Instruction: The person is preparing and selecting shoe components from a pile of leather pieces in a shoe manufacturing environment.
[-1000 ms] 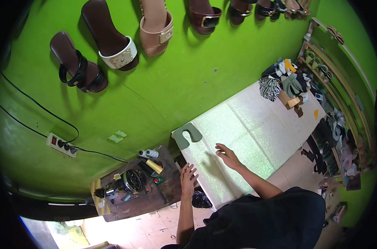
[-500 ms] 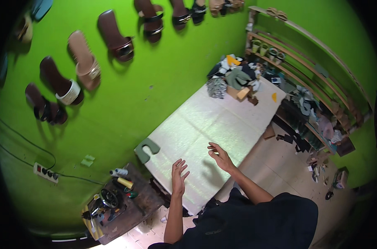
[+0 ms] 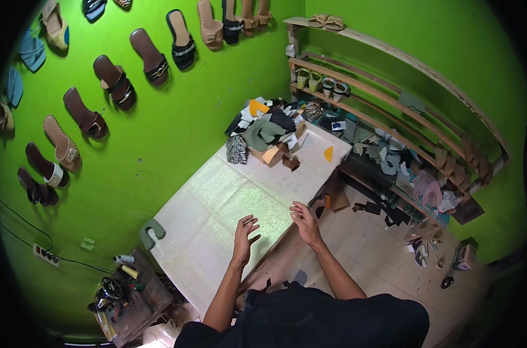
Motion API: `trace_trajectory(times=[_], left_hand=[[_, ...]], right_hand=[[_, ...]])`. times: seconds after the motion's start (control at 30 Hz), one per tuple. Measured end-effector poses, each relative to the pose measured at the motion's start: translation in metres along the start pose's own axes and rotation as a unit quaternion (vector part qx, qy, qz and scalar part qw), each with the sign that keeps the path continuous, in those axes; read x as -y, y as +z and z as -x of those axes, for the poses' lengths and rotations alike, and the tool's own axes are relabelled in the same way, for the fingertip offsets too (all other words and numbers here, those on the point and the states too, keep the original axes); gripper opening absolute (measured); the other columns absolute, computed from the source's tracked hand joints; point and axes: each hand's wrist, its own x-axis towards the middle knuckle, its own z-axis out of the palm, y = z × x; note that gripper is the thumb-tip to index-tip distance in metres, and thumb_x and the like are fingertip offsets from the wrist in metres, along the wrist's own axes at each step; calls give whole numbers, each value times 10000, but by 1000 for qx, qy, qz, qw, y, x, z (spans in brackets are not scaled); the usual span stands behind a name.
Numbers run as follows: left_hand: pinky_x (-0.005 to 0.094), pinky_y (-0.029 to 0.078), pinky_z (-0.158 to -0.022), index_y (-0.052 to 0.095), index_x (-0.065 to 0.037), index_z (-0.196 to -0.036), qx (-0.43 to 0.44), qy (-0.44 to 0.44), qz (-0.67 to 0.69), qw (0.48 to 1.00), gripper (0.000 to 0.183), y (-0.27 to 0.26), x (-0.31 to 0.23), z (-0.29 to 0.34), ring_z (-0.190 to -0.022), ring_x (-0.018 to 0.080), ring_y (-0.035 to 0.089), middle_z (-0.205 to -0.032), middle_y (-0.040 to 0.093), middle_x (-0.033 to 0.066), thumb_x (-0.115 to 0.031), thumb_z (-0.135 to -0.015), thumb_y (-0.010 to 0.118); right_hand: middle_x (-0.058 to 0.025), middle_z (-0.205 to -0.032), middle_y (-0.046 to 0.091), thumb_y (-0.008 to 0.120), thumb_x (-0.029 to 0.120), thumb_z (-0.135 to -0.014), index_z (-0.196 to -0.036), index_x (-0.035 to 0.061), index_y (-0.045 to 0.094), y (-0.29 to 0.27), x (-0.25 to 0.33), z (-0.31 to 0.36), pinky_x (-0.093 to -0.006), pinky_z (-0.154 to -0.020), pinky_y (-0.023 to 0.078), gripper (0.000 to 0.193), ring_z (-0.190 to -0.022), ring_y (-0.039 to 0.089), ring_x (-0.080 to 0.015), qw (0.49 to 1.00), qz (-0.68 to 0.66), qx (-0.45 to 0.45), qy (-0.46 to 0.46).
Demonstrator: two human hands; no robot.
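Both of my hands are raised over the near side of a pale, shiny-covered table (image 3: 188, 232), and neither holds anything. My left hand (image 3: 244, 239) has its fingers apart and slightly curled. To its right, my right hand (image 3: 304, 223) hovers near the table's right edge, fingers loosely bent and spread. A grey-green U-shaped piece (image 3: 152, 233) hangs over the table's left corner. At the far end lies a heap of fabric and leather scraps (image 3: 263, 133), some in a cardboard box. Beside it is a yellow half-round piece (image 3: 328, 153).
Sandals (image 3: 149, 58) hang in rows on the green wall. A wooden shelf rack (image 3: 379, 84) with shoes and scraps stands at right. At lower left is a sewing machine (image 3: 109, 293) on a small table. Scraps (image 3: 385, 211) litter the floor, near a power strip (image 3: 46, 255) on the wall.
The view has swung to the right, so the table and wall sandals appear further left. My hands stay raised and empty, with the right one now close to the table's right edge.
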Motion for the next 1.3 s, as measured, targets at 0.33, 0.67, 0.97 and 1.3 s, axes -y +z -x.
trace_trajectory(times=[0.33, 0.67, 0.97, 1.3], left_hand=[[497, 442, -988, 447, -108, -1367, 27, 15, -18, 999, 482, 84, -17, -61, -1188, 222, 530, -1366, 536, 119, -379, -970, 488], [491, 437, -994, 441, -104, -1383, -2, 32, 15, 999, 487, 94, -34, -138, -1202, 232, 529, -1374, 527, 107, -370, -976, 472], [428, 462, -955, 448, -99, -1378, -54, 36, 30, 997, 483, 77, -66, -208, -1194, 241, 546, -1357, 539, 106, -362, -973, 466], [398, 468, -925, 465, -95, -1356, -119, 19, 40, 992, 456, 72, -74, -274, -1160, 239, 558, -1320, 567, 101, -343, -974, 465]], right_hand=[[-167, -1255, 603, 588, 210, -972, -1418, -4, 440, -89, -10, -46, -353, -957, 493, 516, -1098, 596, -214, 1000, -21, -18, -15], [-149, -1223, 620, 612, 195, -960, -1387, 18, 469, -102, -11, -150, -346, -933, 504, 484, -1077, 603, -208, 998, 20, 11, -53], [-148, -1204, 629, 620, 197, -959, -1372, 22, 479, -82, 1, -246, -346, -901, 513, 471, -1075, 607, -217, 997, 49, 58, -16], [-161, -1207, 629, 618, 201, -961, -1358, 12, 491, -64, -13, -344, -342, -925, 497, 458, -1070, 615, -231, 993, 46, 109, 16]])
